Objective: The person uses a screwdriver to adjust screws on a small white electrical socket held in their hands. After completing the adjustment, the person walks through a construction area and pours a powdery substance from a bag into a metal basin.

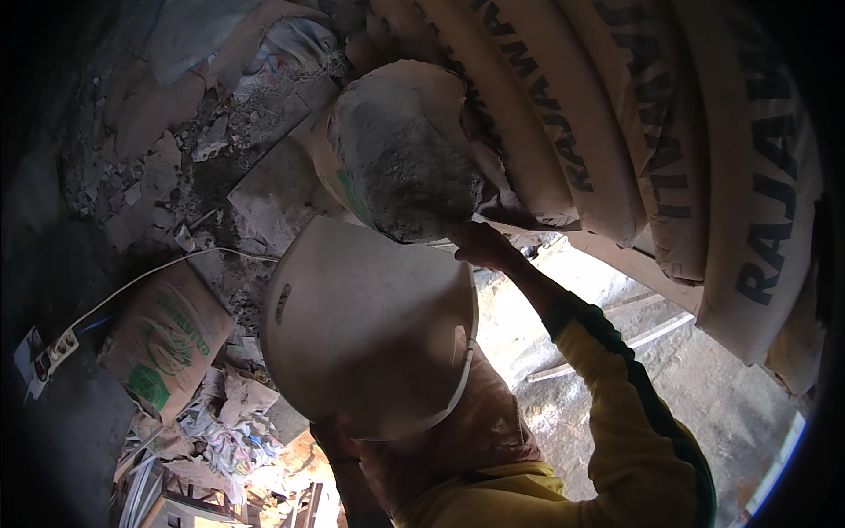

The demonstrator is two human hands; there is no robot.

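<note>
A torn-open paper sack [352,198] lies at the upper middle, with grey cement powder [414,176] showing in its mouth. My right hand [484,246] is closed at the near right edge of this opening. Its fingertips meet the powder and sack edge, and I cannot make out what they grip. Below the sack, a wide pale plastic tub [370,326] with slotted handles rests close against my body, its inside dusty. Beneath the tub's near-left rim shows a dark part of my left hand [333,437]; the fingers are hidden behind the tub.
Large filled paper sacks [651,132] stand stacked along the right. At left, a power strip [60,350] trails a white cable near a brown paper sack [167,330]. Crumpled scraps [229,440] and rubble [211,141] litter the floor. Thin strips [616,343] lie on the sunlit ground.
</note>
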